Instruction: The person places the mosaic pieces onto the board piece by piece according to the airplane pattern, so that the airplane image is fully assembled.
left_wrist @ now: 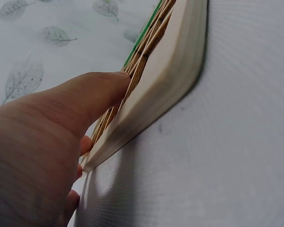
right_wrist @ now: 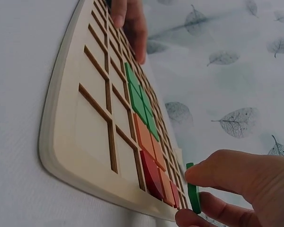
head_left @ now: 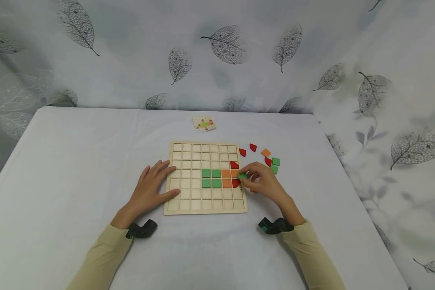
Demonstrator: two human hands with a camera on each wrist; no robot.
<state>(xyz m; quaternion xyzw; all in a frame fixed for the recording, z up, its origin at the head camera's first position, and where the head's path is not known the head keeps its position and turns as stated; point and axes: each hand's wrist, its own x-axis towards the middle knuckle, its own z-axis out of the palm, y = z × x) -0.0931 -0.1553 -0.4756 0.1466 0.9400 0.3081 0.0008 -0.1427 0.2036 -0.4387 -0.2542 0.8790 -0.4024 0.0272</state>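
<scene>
A wooden grid board [head_left: 186,205] lies on the table, holding a block of green square tiles [head_left: 216,173], orange square tiles [head_left: 226,174] and two red rounded tiles [head_left: 234,164] toward its right side. My left hand [head_left: 150,187] rests on the board's left edge, fingers spread and thumb on the rim, as the left wrist view also shows. At the right edge my right hand [head_left: 262,181] pinches a green square tile [right_wrist: 193,188] between thumb and fingers. In the right wrist view that tile is held on edge, just off the board.
Beyond the board's right side lie loose red rounded tiles [head_left: 253,147], an orange tile [head_left: 266,152] and green tiles [head_left: 276,161]. A small pattern card [head_left: 204,124] lies behind the board. White cloth covers the table [head_left: 94,161], and a leaf-print curtain [head_left: 137,52] hangs behind.
</scene>
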